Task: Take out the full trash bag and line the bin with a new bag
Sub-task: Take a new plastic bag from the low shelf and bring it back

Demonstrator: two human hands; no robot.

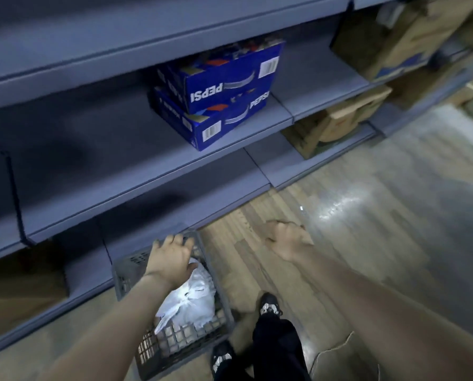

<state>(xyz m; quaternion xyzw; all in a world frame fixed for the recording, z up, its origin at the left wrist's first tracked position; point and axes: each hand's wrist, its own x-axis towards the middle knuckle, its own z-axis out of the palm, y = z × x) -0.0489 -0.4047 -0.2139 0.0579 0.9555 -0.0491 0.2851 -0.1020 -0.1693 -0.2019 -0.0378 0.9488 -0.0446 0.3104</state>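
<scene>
The left hand (172, 257) is reaching down over the bin (128, 273), its fingers spread and relaxed, grasping nothing; they appear to be touching or just above the bin's far rim, though blur keeps contact uncertain. The right hand (287, 237) is hanging over the bare floor (367, 215), well apart from the bin, fingers loosely curled and likewise holding nothing. The bin, a grey latticed crate, is standing on the floor against the base of the shelving (119, 182), beside the person's shoes (269, 306). Inside it the white trash bag (188, 301) is lying directly beneath and just nearer than the left palm; its long axis is running from the near corner of the bin toward the far one, with a gathered, tapering end pointing toward the near left corner. The left hand is therefore the nearer, and the coming grasp probably calls for a short drop onto the bag's upper bulge. Farther off, two blue Pepsi cartons (216, 100) are sitting stacked on a middle shelf.
</scene>
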